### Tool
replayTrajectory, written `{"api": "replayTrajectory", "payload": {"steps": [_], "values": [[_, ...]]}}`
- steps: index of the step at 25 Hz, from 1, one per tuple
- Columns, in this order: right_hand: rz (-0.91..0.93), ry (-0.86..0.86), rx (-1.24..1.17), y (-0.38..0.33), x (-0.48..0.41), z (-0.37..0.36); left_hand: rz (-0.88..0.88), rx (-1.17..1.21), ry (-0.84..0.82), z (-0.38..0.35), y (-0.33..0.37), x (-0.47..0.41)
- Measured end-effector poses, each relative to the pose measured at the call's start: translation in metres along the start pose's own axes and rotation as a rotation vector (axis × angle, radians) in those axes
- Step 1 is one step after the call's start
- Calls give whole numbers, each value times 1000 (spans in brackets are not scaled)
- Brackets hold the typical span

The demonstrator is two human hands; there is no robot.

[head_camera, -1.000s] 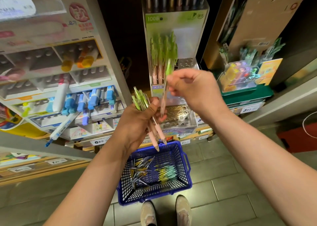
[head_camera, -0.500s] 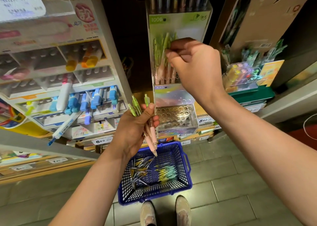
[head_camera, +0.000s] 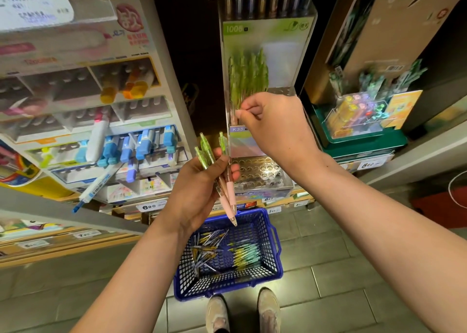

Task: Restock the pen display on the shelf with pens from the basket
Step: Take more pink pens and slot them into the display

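One K35 label (head_camera: 237,129) on pen display (head_camera: 267,41)

Warm shop light is washing the shelving (head_camera: 75,110) at left and right, the recess (head_camera: 192,67) at upper centre is sitting in deep shadow, the green pens (head_camera: 249,77) are smearing into blur, and wide-angle distortion is bowing the frame's edges.
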State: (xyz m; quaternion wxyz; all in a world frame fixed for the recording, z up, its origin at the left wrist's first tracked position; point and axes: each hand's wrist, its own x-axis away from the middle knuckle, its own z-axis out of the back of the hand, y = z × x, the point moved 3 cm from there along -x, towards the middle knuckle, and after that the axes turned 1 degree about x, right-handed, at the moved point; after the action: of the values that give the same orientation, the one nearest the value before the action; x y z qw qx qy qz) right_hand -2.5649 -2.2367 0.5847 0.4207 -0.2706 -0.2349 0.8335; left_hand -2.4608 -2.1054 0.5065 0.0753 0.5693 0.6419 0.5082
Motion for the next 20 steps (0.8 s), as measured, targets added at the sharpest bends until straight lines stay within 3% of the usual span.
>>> {"api": "replayTrajectory", "payload": {"steps": [3,8,10,14,20], "values": [[-78,-97,-113,5,15,-5,-19,-7,-45,-4,0,1],[-330,-461,-340,13,36,-21,-80,-74,-139,-10,-3,2],[-410,-488,-439,15,37,-21,-92,-108,-121,-9,-5,3],[-463,-341,-537,13,36,-12,-91,-129,-101,-7,-4,3],[-283,110,-521,7,2,37,-15,-116,-17,-7,-5,0]]}}
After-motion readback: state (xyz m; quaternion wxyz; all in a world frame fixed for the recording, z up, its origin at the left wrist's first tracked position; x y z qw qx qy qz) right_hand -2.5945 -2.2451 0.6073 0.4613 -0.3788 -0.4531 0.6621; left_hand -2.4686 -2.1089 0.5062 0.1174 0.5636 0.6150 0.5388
